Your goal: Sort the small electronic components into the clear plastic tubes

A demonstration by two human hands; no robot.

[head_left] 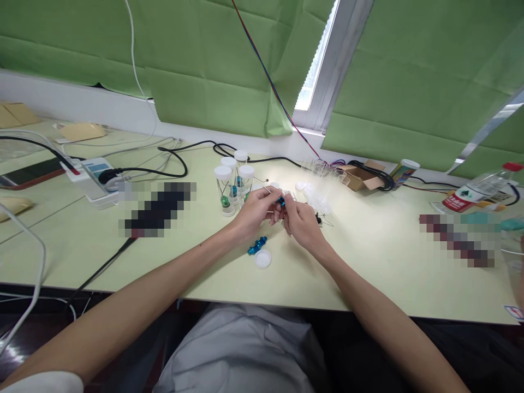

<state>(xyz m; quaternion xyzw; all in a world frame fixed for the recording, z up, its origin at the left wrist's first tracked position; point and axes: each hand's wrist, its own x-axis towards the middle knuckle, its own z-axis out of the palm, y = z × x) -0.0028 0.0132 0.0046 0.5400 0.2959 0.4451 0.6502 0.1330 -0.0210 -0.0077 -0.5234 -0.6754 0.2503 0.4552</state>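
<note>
Blue part [280,201], long axis unclear, is pinched in nearly closed left hand [254,212] and right hand [303,222].

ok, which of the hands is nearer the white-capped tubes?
Left hand, close beside the tubes; right hand is farther off, on the left hand's far side.
</note>
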